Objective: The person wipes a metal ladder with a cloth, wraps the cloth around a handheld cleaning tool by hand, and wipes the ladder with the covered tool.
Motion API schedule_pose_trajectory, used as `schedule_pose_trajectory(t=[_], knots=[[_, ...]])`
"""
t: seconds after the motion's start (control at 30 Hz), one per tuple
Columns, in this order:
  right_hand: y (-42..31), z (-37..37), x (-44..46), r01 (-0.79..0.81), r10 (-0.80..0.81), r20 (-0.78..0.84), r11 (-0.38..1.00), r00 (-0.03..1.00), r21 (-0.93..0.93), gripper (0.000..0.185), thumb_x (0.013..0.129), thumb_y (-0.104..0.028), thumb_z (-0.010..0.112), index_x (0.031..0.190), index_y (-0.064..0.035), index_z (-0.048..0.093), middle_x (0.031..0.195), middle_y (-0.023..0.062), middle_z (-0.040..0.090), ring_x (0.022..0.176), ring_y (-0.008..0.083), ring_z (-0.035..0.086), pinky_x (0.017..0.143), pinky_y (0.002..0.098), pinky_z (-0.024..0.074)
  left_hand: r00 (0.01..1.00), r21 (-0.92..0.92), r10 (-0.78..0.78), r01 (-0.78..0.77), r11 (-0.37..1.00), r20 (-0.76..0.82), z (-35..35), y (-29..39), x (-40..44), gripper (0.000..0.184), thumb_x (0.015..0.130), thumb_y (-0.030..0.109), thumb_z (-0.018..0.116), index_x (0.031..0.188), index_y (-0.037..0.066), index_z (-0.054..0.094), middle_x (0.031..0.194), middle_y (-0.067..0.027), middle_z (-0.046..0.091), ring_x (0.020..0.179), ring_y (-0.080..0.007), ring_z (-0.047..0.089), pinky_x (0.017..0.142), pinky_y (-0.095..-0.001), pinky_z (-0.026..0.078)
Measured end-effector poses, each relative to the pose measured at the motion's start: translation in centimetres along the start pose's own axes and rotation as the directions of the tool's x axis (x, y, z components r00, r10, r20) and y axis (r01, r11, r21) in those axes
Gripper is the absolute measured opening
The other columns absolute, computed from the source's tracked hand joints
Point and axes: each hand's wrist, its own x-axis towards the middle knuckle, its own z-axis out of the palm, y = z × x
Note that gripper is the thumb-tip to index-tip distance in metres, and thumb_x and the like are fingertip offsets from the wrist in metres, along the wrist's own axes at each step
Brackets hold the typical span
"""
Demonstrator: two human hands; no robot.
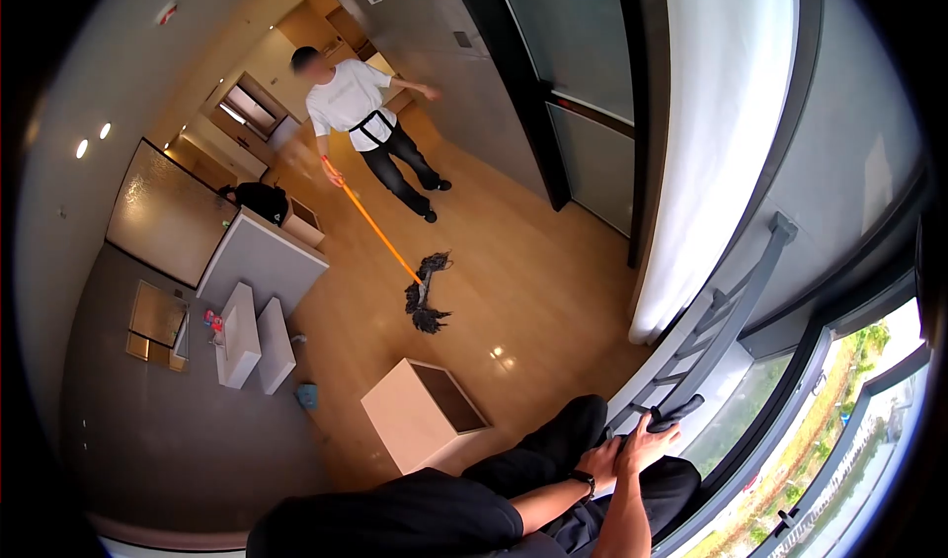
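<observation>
My left hand [595, 464], with a dark band at its wrist, is closed against the other hand at the lower right, over my dark-clothed legs. What it holds is hidden. My right hand [647, 446] is closed at the end of a dark object [677, 414], beside the grey metal railing [726, 336] under the window. The two hands touch or overlap.
A person [351, 99] in a white shirt holds an orange-handled mop [380, 232] on the wooden floor. An open box [410, 415] stands near my legs. White basins [237, 336], a partition [257, 262], another dark-clothed person [262, 200] and a white curtain [721, 114] also show.
</observation>
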Motion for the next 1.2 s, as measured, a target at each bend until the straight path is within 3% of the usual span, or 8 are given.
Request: schedule_pose_trajectory(t=[0.23,0.53,0.63,1.2], knots=[[-0.4,-0.1,0.1,-0.018,0.018,-0.018,1.000,1.000,0.012,0.063,0.079,-0.030,0.070,0.123,0.0070,0.044,0.116,0.0234,0.046,0.097,0.0448,0.056,0.081,0.0483,0.0500,0.999,0.018,-0.014,0.015,1.000,-0.038,0.4,0.3,0.1,0.034,0.085,0.026,0.059,0.108,0.006,0.043,0.101,-0.0196,0.060,0.090,-0.0424,0.059,0.075,-0.0519,0.049],[-0.4,-0.3,0.1,-0.064,0.065,0.014,0.998,0.998,-0.013,0.064,0.080,-0.032,0.069,0.124,0.0061,0.043,0.121,0.0227,0.045,0.100,0.0452,0.056,0.083,0.0479,0.0502,1.000,0.045,-0.004,0.006,0.999,-0.025,0.7,0.0,0.2,0.040,0.084,0.031,0.060,0.109,0.005,0.042,0.100,-0.0204,0.061,0.090,-0.0427,0.060,0.076,-0.0521,0.050],[-0.4,-0.3,0.1,-0.036,0.036,0.002,0.999,0.999,-0.004,0.064,0.080,-0.032,0.069,0.125,0.0062,0.043,0.121,0.0235,0.046,0.100,0.0453,0.056,0.083,0.0479,0.0500,0.999,0.038,0.014,-0.012,0.999,-0.033,0.4,0.4,-0.1,0.032,0.084,0.024,0.059,0.104,0.005,0.043,0.099,-0.0209,0.060,0.089,-0.0417,0.059,0.075,-0.0494,0.050],[0.1,0.4,0.2,0.019,-0.020,-0.015,0.999,1.000,-0.037,0.065,0.080,-0.034,0.068,0.123,0.0091,0.043,0.117,0.0283,0.046,0.099,0.0477,0.053,0.084,0.0482,0.0463,0.996,0.010,0.055,-0.054,0.998,-0.065,0.3,0.1,0.1,0.040,0.084,0.034,0.060,0.106,0.005,0.043,0.095,-0.0192,0.061,0.082,-0.0415,0.062,0.067,-0.0500,0.051]])
